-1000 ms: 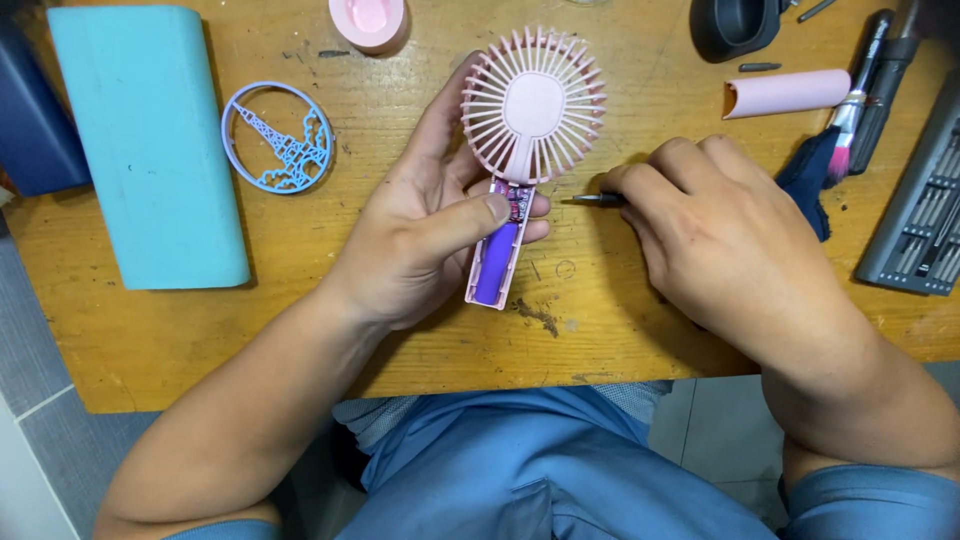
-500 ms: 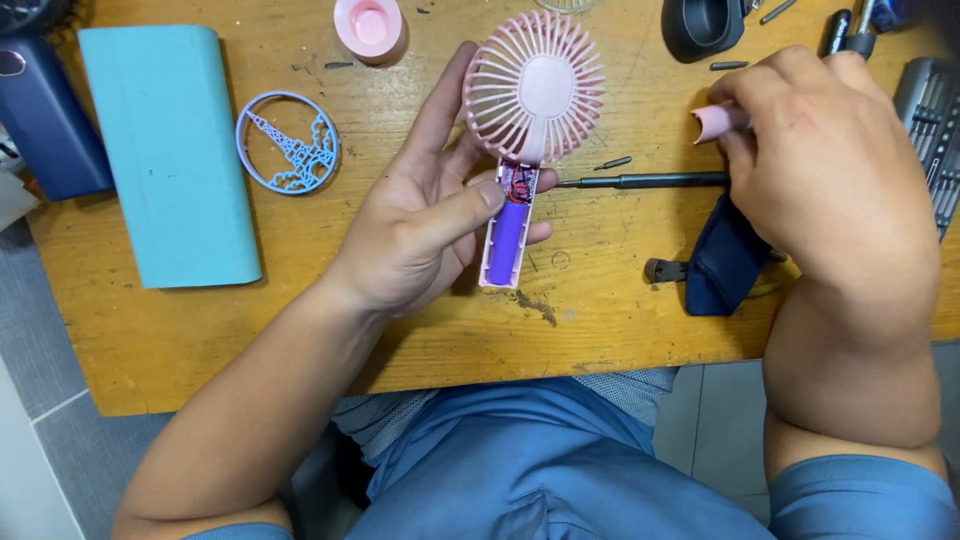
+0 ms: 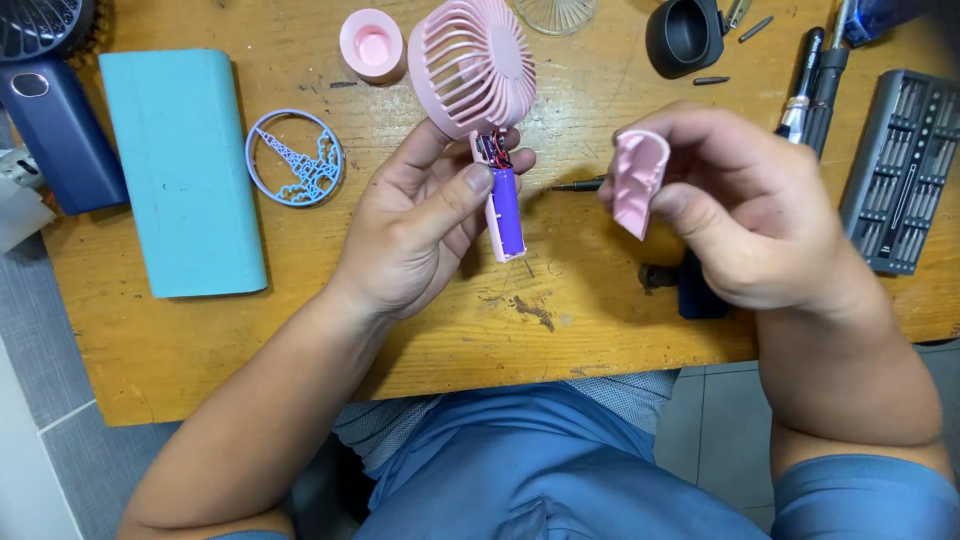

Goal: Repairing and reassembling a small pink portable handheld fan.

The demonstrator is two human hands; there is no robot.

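— Above the wooden surface [image 3: 300, 330], what does the left hand [image 3: 420, 235] hold?
— Its grip is closed on the pink handheld fan [image 3: 485, 110], open handle showing a purple battery [image 3: 506, 208].
— And the right hand [image 3: 745, 215]?
— Pinching the pink handle cover [image 3: 638, 182], just beside the fan. A screwdriver [image 3: 578, 184] lies between them.

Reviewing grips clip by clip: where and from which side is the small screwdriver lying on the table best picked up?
Probably by its dark shaft, pinched from above. The screwdriver lies flat on the wooden table, between the left hand holding the pink fan and the right hand holding the pink cover, which hides its far end.
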